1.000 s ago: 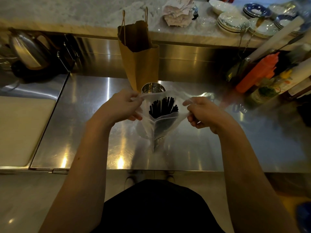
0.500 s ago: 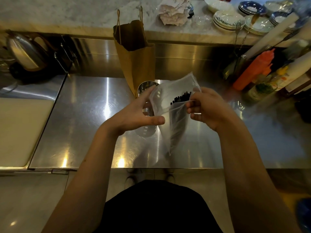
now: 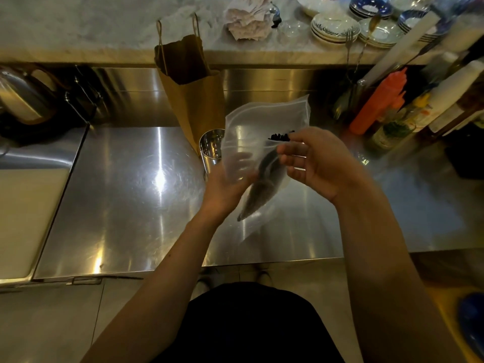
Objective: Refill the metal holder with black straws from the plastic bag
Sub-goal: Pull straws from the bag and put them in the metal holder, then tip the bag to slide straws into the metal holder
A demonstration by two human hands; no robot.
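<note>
At the frame centre we see the clear plastic bag, tilted above the steel counter, with the black straws dark inside it. The left hand grasps it from behind, and the right hand pinches its edge. The bag half hides the metal holder just left of it, so we cannot tell what the holder contains.

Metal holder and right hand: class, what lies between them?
In the head view, the plastic bag of black straws hangs between the metal holder and the right hand.
</note>
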